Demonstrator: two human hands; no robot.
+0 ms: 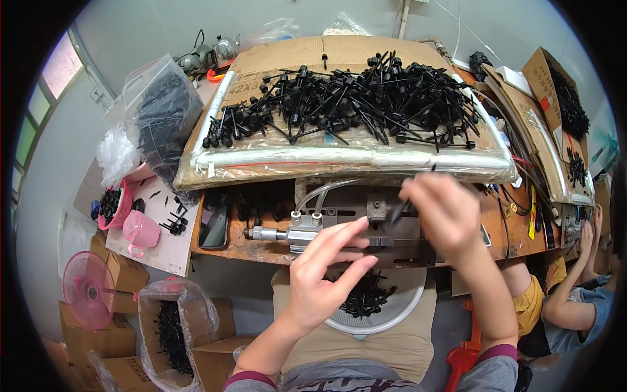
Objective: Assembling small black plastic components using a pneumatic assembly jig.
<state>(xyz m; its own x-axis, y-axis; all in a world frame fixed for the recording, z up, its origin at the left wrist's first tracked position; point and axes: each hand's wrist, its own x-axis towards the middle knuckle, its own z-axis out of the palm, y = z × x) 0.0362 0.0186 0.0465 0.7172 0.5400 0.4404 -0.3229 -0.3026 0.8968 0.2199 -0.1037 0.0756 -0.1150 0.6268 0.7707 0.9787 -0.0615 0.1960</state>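
Over the front of a small metal pneumatic press, my left hand has its thumb and fingers apart and holds nothing. Its fingertips are near the press's rod end and a square metal block. To the right of that block, my right hand is raised and smeared by motion. Its fingers are curled around a black stemmed plastic part, partly hidden and blurred. A large heap of similar black stemmed parts lies on a cardboard-covered tray behind the press. More parts rest in a white basin on my lap.
A phone lies left of the press. Farther left are a pink cup, a clear bag of black parts and a pink fan. A lined carton stands below. At right, another person works beside a cardboard box.
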